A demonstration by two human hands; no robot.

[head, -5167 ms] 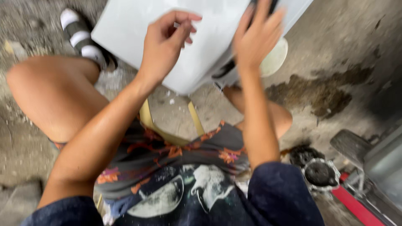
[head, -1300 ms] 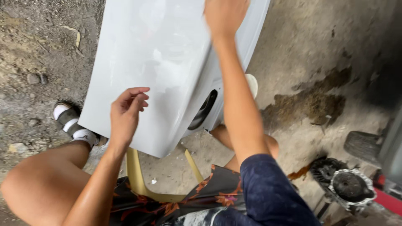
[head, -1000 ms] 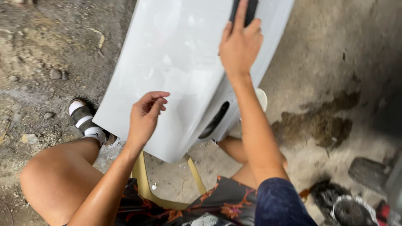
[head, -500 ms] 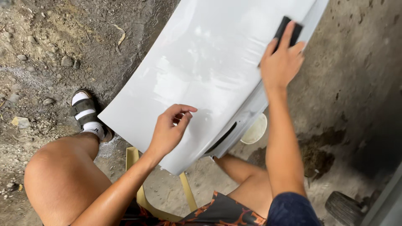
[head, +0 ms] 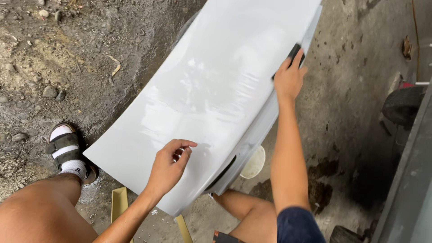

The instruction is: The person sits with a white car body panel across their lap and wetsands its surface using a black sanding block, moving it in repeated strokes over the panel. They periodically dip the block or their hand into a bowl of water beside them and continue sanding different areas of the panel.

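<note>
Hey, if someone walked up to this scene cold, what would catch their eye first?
The large glossy white car body panel fills the middle, slanting from upper right to lower left over rough, wet ground. The right hand presses a dark flat sanding block against the panel's upper right edge, while the left hand hovers with curled fingers over its lower part. At the left, a foot in a white sock and dark strapped sandal rests on the gravel.

Hands on white car panel

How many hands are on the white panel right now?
2. The left hand rests with curled fingers near the white panel's lower end; the right hand presses a dark block at its right edge. No other hands are visible.
</note>
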